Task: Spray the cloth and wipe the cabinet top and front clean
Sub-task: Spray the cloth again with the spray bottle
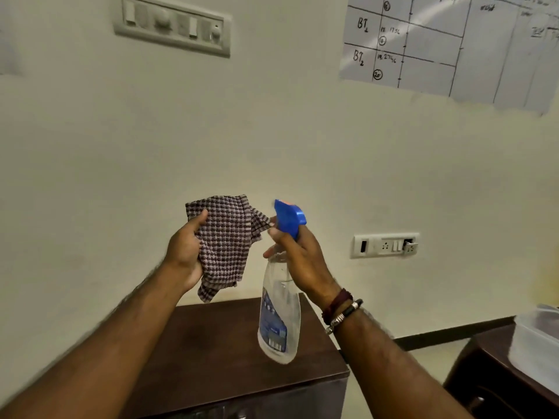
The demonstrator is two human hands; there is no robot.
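Observation:
My left hand (pixel 186 252) grips a brown and white checked cloth (pixel 227 237), held up in front of the wall. My right hand (pixel 298 258) grips the neck of a clear spray bottle (pixel 279 316) with a blue trigger head (pixel 289 217); its fingers curl around the trigger. The nozzle points left at the cloth, a short gap away. Both are held above the dark brown cabinet (pixel 230 352), whose top lies below my hands. Only a thin strip of the cabinet front shows at the bottom edge.
A cream wall stands behind, with a socket panel (pixel 384 245) to the right, a switch panel (pixel 172 25) up left and a paper chart (pixel 447 46) up right. A second dark cabinet (pixel 484 379) at the right carries a clear plastic box (pixel 535 343).

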